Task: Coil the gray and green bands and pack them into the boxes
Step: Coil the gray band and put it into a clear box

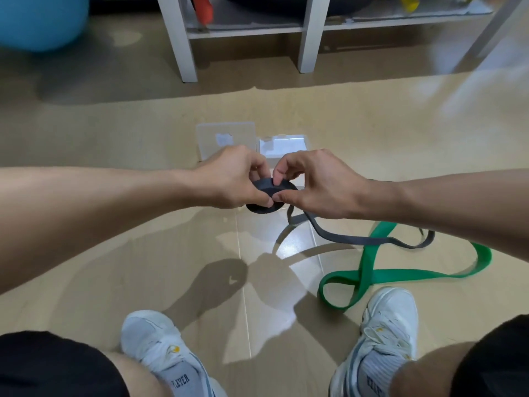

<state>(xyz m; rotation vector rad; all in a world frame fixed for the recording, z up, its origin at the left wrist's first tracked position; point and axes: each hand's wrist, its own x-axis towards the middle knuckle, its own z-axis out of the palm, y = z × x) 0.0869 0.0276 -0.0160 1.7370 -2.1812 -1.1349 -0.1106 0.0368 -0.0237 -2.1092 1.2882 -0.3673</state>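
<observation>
Pinching the half-wound coil of the gray band [266, 193], left hand [234, 179] and right hand [317, 186] meet. It looks limp, springy, likely to unwind, so hold the coil's flat faces.

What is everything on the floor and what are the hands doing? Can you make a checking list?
Surface: tan floor, shiny in the middle, with shadows of the arms.
Job's things: gray band partly coiled, held above the floor, its loose tail trailing to the right; green band uncoiled in loops on the floor; two clear boxes beyond the hands.
Clutter: nothing seen.
Grippers: left hand and right hand both pinch the gray coil.
Cables: nothing seen.
Surroundings: white shelf legs, blue ball, white shoes at the bottom.
</observation>
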